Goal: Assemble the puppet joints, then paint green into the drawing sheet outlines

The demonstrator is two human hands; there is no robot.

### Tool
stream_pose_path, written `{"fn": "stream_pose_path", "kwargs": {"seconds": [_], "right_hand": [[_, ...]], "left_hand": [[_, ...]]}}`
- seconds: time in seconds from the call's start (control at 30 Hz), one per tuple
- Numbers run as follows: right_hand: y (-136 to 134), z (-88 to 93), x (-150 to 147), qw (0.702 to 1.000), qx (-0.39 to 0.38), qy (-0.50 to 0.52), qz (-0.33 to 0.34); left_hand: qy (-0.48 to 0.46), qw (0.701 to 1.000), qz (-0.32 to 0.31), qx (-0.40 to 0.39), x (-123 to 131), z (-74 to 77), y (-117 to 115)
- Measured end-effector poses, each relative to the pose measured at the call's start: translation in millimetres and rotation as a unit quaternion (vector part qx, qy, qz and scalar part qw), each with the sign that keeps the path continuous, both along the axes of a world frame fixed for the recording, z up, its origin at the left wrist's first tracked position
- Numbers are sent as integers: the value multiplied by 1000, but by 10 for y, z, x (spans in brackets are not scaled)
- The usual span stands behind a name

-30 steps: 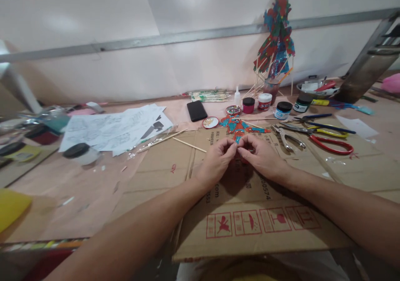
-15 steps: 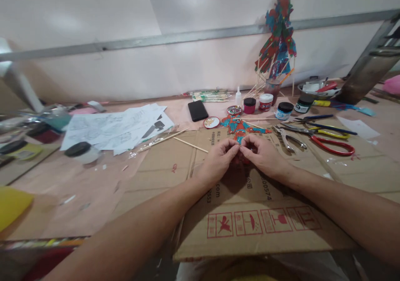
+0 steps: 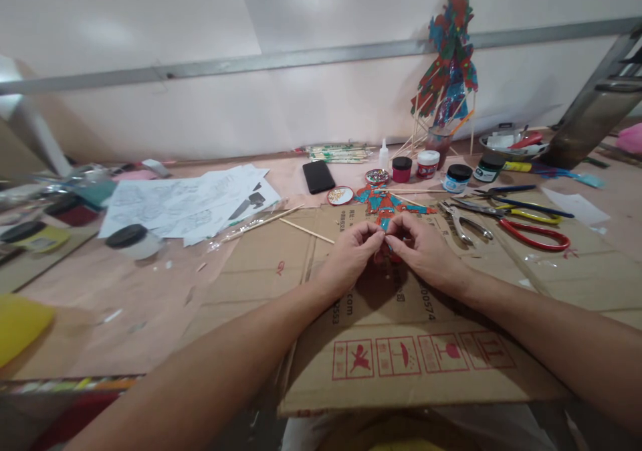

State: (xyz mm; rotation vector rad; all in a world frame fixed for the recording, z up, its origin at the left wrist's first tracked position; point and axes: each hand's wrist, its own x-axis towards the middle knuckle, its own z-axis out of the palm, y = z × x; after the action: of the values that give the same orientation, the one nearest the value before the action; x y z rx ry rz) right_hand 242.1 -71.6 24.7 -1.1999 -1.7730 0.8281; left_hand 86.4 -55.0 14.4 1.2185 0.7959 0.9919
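Note:
A red and blue painted cut-out figure, like a shadow puppet (image 3: 384, 202), lies on the flattened cardboard (image 3: 311, 344) with thin sticks beside it. My left hand (image 3: 358, 247) and my right hand (image 3: 418, 243) meet over its lower part. Thumbs and forefingers are pinched together, tip to tip, at the puppet. Any small part between the fingertips is too small to make out. My hands cover some of the puppet, and a bit of red shows below them.
Pliers with red handles (image 3: 534, 233) and other pliers lie right. Behind stand paint jars (image 3: 456, 178), a lid of small beads (image 3: 340, 195), a phone (image 3: 317, 176) and similar puppets (image 3: 449, 63) on sticks. Left are paper drawings (image 3: 185, 200), loose sticks (image 3: 305, 230) and a black-lidded jar (image 3: 131, 242).
My hands stay pinched at the same spot on the puppet, with only slight finger movement. The camera view has shifted a little.

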Motion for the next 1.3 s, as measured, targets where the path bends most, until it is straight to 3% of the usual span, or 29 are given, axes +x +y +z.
{"fn": "stream_pose_path", "kwargs": {"seconds": [0.43,0.6,0.83,1.13,1.3], "right_hand": [[1,1,36,997,56,-61,-12],[-2,7,36,997,61,-51,-14],[-19,-1,2,999,34,-25,-22],[-43,1,-32,993,88,-76,-35],[-1,12,-15,1000,-4,-16,-22]], "left_hand": [[19,1000,2,9,-12,-18,4],[100,991,29,85,-46,26,-2],[213,953,64,208,-79,48,-8],[174,972,41,153,-48,76,-9],[177,973,32,143,-61,98,-18]]}}
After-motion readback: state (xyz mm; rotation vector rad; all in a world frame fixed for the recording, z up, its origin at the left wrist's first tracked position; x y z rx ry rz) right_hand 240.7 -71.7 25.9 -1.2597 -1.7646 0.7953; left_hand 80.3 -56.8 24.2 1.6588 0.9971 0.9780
